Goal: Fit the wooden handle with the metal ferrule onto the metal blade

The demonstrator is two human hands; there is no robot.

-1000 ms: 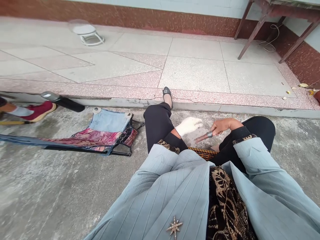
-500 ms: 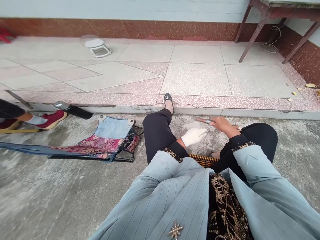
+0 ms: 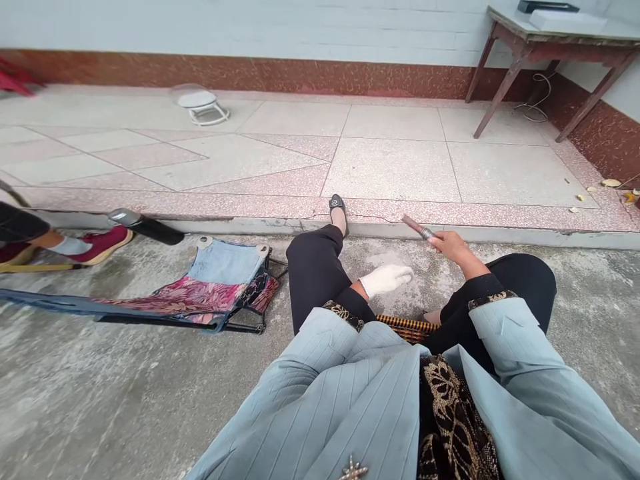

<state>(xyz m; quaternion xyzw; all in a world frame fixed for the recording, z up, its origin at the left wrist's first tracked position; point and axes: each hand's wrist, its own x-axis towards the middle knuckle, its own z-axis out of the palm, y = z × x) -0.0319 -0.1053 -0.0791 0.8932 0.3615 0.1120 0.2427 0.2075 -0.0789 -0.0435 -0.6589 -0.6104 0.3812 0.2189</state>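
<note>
My left hand, in a white knitted glove, hangs low between my knees with its fingers pressed together. Whether anything sits in those fingers cannot be made out. My bare right hand is closed around a brown stick-like tool with a silvery wound band; its flat end points up and left, toward the step. The two hands are apart. Under me shows the edge of a woven black-and-orange seat.
On the left lies a low folding lounger with a dark flask behind it. Another person's red shoe is beyond. A raised tiled step bears a white stool and a wooden table.
My right hand has turned the tool so its free end rises toward the step; before, it lay nearly level, pointing left. The gloved hand has barely moved. The view has tilted up slightly.
</note>
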